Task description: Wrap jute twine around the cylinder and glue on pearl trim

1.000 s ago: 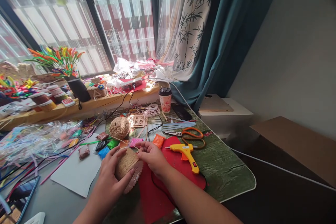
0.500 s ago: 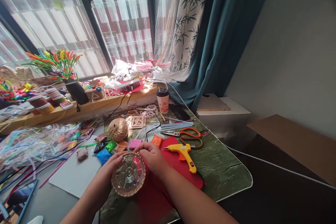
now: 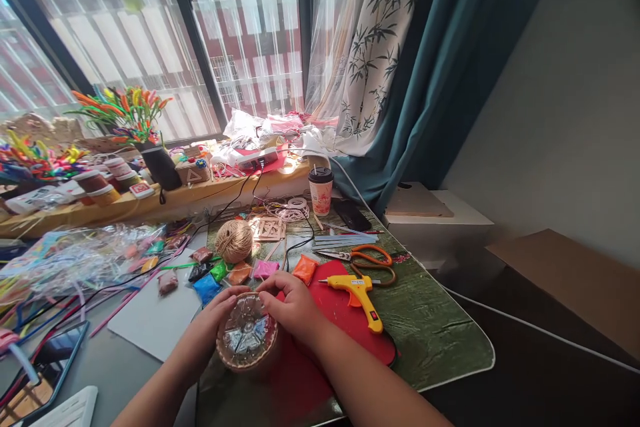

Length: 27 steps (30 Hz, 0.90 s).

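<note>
A clear bowl (image 3: 249,329) is being gripped by the half-curled left hand (image 3: 211,321) and right hand (image 3: 291,305) (steady support apparently being needed next).

Glue gun (image 3: 361,288) label (image 3: 357,281) too small to read, triangle (image 3: 192,175) on box (image 3: 203,175)

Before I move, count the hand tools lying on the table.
2: a yellow glue gun, partly on the red sheet, and orange-handled scissors just beyond it. More may be hidden under the plastic bags at left.
</note>
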Available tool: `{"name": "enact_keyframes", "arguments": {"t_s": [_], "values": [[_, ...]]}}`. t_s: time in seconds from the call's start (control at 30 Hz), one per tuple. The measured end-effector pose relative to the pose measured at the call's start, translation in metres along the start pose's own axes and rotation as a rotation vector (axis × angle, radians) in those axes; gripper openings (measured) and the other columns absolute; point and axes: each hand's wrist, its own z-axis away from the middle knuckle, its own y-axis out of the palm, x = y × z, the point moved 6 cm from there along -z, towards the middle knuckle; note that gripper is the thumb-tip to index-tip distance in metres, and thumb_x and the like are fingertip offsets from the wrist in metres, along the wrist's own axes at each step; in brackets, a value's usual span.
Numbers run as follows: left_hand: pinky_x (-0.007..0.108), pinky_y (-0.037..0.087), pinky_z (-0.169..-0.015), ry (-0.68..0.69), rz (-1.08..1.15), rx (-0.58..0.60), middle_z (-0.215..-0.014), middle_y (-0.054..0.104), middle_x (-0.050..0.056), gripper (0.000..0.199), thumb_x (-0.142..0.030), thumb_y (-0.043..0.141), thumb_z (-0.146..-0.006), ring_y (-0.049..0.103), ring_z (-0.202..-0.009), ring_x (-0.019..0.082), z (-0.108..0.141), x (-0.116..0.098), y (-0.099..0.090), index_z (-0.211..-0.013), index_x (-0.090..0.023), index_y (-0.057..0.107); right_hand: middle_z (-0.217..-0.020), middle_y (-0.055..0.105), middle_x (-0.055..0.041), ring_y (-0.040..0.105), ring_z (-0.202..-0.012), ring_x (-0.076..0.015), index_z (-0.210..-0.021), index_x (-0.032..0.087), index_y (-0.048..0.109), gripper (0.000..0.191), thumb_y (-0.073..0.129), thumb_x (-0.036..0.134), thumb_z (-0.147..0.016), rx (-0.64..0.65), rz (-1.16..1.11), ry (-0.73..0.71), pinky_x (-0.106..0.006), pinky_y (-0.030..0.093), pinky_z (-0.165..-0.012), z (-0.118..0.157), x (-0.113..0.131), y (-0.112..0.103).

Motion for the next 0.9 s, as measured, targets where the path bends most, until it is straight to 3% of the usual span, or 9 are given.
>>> {"name": "enact_keyframes", "arguments": {"t_s": [0.1, 0.2, 0.3, 0.4, 0.53, 0.67, 0.8, 0.9], "values": [[0.042, 0.058, -0.093, -0.050, -0.010, -0.007, -0.111, 0.083, 0.008, 0.046, -0.050, 0.084, -0.071, 0.076, -0.104, 0.032, 0.002, -0.021, 0.003, -0.106, -0.021, 0.081, -0.083, 0.072, -0.0035, 0.065, -0.083, -0.0227, -0.083, 0.023, 0.081, 0.010, 0.072, 0.024, -0.082, -0.001, 0.022, -0.002, -0.036, 0.051, -0.080, 0.001, -0.001, 0.001], [0.033, 0.054, -0.082, -0.032, -0.107, -0.005, -0.094, 0.081, 0.003, 0.044, -0.053, 0.087, -0.067, 0.072, -0.090, 0.025, -0.002, -0.036, 0.010, -0.095, -0.020, 0.081, -0.086, 0.073, -0.0042, 0.066, -0.086, -0.0230, -0.083, 0.021, 0.080, 0.010, 0.071, 0.026, -0.083, -0.004, 0.034, 0.006, -0.036, 0.051, -0.082, 0.002, -0.003, 0.002], [0.029, 0.048, -0.067, -0.040, -0.123, 0.014, -0.077, 0.074, 0.001, 0.048, -0.060, 0.088, -0.062, 0.064, -0.072, 0.020, -0.008, -0.036, 0.018, -0.082, -0.018, 0.077, -0.084, 0.072, -0.0040, 0.066, -0.080, -0.0217, -0.082, 0.020, 0.077, 0.012, 0.070, 0.028, -0.085, -0.009, 0.040, 0.034, -0.033, 0.052, -0.075, 0.001, -0.007, 0.001], [0.029, 0.046, -0.065, -0.066, -0.109, 0.023, -0.077, 0.073, 0.002, 0.052, -0.064, 0.087, -0.062, 0.062, -0.069, 0.018, -0.011, -0.029, 0.022, -0.082, -0.018, 0.073, -0.077, 0.069, -0.0022, 0.063, -0.074, -0.0200, -0.078, 0.020, 0.074, 0.015, 0.068, 0.029, -0.087, -0.012, 0.060, 0.051, -0.031, 0.050, -0.069, 0.000, -0.011, 0.000], [0.030, 0.048, -0.068, -0.066, -0.120, 0.025, -0.081, 0.074, 0.003, 0.054, -0.065, 0.084, -0.064, 0.065, -0.072, 0.020, -0.011, -0.026, 0.022, -0.088, -0.018, 0.072, -0.076, 0.066, -0.0010, 0.062, -0.076, -0.0197, -0.073, 0.020, 0.069, 0.013, 0.068, 0.025, -0.085, -0.021, 0.103, 0.024, -0.031, 0.049, -0.072, -0.001, -0.008, -0.003], [0.032, 0.051, -0.073, -0.024, -0.191, 0.048, -0.084, 0.074, 0.003, 0.047, -0.060, 0.083, -0.068, 0.067, -0.078, 0.022, -0.011, -0.036, 0.019, -0.089, -0.019, 0.074, -0.075, 0.065, 0.0001, 0.061, -0.074, -0.0184, -0.070, 0.021, 0.066, 0.014, 0.068, 0.022, -0.084, -0.026, 0.133, -0.006, -0.030, 0.048, -0.071, 0.000, -0.004, -0.001], [0.043, 0.055, -0.092, 0.216, -0.624, 0.045, -0.104, 0.079, 0.008, 0.032, -0.049, 0.066, -0.087, 0.071, -0.101, 0.030, -0.001, -0.064, 0.024, -0.099, -0.022, 0.075, -0.075, 0.065, 0.0004, 0.061, -0.075, -0.0183, -0.070, 0.021, 0.065, 0.014, 0.068, 0.020, -0.084, -0.026, 0.155, -0.033, -0.030, 0.048, -0.072, 0.001, -0.001, -0.001], [0.054, 0.050, -0.111, 0.345, -0.934, 0.165, -0.135, 0.074, 0.013, 0.042, -0.046, 0.056, -0.096, 0.066, -0.128, 0.035, 0.019, -0.072, 0.041, -0.127, -0.023, 0.073, -0.074, 0.065, 0.0007, 0.061, -0.075, -0.0181, -0.070, 0.022, 0.064, 0.015, 0.067, 0.019, -0.085, -0.020, 0.170, -0.051, -0.030, 0.048, -0.072, 0.001, 0.001, -0.002]]}}
